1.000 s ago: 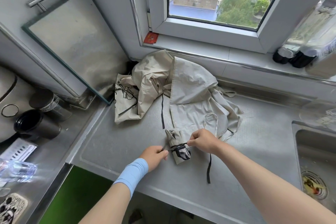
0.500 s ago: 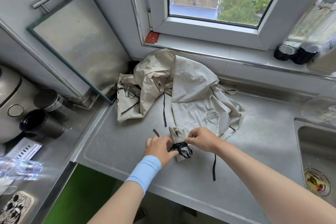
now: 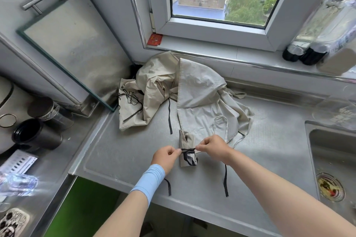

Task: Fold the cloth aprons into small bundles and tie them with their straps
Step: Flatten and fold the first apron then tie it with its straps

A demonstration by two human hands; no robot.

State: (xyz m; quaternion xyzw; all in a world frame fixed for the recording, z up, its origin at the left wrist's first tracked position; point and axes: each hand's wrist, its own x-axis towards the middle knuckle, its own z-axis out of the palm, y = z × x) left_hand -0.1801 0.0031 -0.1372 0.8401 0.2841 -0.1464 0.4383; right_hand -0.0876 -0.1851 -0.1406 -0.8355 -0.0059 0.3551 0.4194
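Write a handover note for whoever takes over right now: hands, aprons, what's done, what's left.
Left hand and right hand each pinch the black strap, one on either side of the folded bundle.
The bundle lies on the steel counter with the strap wrapped round its middle.
Done: one apron folded and wrapped.
Left: finish the knot, which looks unfinished, then fold and tie the loose aprons heaped behind it.

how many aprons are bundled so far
1: the bundle on the counter, between the left hand and right hand pinching its strap. The loose heap behind may hide another.
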